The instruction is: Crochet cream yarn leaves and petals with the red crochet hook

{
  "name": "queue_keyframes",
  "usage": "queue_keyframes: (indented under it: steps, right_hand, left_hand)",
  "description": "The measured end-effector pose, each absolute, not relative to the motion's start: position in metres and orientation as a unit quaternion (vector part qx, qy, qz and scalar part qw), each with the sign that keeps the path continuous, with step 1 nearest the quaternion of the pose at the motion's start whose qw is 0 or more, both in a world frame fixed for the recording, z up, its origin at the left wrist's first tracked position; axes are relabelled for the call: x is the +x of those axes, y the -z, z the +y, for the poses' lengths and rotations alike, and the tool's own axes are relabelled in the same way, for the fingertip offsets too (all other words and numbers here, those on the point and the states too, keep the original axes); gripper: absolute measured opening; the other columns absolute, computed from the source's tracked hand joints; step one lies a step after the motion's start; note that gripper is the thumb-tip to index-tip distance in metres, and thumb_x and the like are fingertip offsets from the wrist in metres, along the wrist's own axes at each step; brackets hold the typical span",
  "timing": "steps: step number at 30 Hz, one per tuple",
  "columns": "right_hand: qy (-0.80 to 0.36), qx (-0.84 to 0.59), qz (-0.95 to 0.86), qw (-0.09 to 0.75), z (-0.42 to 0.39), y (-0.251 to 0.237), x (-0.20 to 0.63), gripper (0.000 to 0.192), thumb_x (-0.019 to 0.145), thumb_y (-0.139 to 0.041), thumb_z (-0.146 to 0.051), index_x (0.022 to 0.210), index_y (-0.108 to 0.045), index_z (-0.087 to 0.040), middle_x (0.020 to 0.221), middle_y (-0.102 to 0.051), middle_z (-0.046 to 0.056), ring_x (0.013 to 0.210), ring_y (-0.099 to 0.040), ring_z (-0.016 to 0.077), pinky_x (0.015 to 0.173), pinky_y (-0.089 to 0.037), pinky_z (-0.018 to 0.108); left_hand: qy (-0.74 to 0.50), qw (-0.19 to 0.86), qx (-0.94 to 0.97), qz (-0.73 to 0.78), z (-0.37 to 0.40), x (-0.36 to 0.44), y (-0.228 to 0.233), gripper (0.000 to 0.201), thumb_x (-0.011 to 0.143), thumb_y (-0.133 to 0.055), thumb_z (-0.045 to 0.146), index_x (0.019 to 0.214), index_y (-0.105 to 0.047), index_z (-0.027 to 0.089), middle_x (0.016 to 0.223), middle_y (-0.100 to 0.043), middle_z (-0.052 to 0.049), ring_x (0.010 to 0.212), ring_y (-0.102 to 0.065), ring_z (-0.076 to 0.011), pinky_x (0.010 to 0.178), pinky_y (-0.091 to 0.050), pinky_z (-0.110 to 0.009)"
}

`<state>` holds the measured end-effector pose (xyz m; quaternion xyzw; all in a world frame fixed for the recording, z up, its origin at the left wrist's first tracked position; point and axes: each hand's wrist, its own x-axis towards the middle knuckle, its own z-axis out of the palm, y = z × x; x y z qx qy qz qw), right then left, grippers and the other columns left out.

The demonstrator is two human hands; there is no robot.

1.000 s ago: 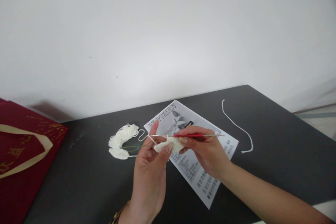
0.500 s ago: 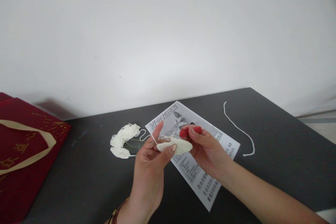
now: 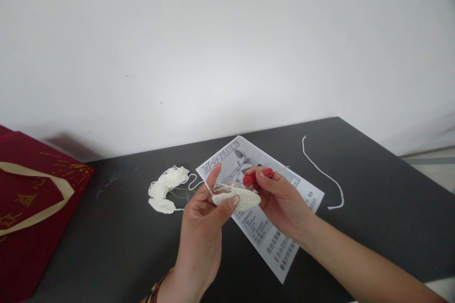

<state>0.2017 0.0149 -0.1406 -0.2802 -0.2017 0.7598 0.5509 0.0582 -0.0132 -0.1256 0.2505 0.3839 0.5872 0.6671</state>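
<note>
Between the thumb and fingers of my left hand (image 3: 204,220) is a small white crocheted piece (image 3: 243,198), leaf-shaped with ribbed rows. A strand of white yarn runs over my raised left index finger. My right hand (image 3: 280,201) is closed round the red handle of a crochet hook (image 3: 259,177). The hook's thin shaft points left to the upper edge of the crocheted piece, and a metal end sticks out to the right of the handle. Exactly how the yarn lies on the hook tip is too small to tell.
Under my hands lies a printed sheet (image 3: 280,265) on the dark table (image 3: 135,246). A heap of white yarn (image 3: 172,181) and a white petal-like piece (image 3: 162,205) lie left. A loose yarn length (image 3: 325,176) is right. A red bag (image 3: 31,208) stands far left, before the white wall.
The red hook has turned slightly in my right hand, so its rear metal end shows more clearly. My left hand keeps its hold on the crocheted piece.
</note>
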Motion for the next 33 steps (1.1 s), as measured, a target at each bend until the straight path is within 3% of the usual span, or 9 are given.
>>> queue_keyframes:
  steps: [12, 26, 33]
  right_hand:
    - [-0.759, -0.267, -0.216, 0.553, 0.017, 0.142, 0.203, 0.021, 0.081, -0.073, -0.033, 0.083, -0.075, -0.012, 0.073, -0.071, 0.001, 0.062, -0.060, 0.0073, 0.060, -0.051, 0.017]
    - [-0.747, -0.278, -0.268, 0.540, 0.023, 0.136, 0.210, 0.023, 0.075, -0.077, -0.034, 0.070, -0.072, -0.012, 0.059, -0.064, -0.001, 0.051, -0.057, 0.0085, 0.051, -0.052, 0.019]
    - [-0.713, -0.303, -0.283, 0.565, 0.018, 0.137, 0.208, 0.020, 0.077, -0.076, -0.035, 0.076, -0.074, -0.015, 0.066, -0.069, 0.000, 0.056, -0.059, 0.0071, 0.055, -0.050, 0.015]
  left_hand:
    - [-0.578, 0.668, 0.261, 0.389, -0.013, 0.057, 0.126, 0.051, 0.074, -0.075, 0.009, 0.120, -0.065, 0.029, 0.091, -0.077, -0.002, 0.082, -0.068, -0.0129, 0.081, -0.051, -0.026]
    - [-0.520, 0.709, 0.264, 0.397, -0.016, 0.048, 0.120, 0.049, 0.070, -0.079, 0.011, 0.116, -0.069, 0.026, 0.076, -0.071, 0.003, 0.073, -0.065, -0.0098, 0.076, -0.050, -0.021]
    - [-0.544, 0.665, 0.297, 0.417, -0.013, 0.052, 0.120, 0.052, 0.068, -0.080, 0.011, 0.115, -0.070, 0.030, 0.080, -0.073, 0.002, 0.077, -0.066, -0.0117, 0.077, -0.050, -0.022]
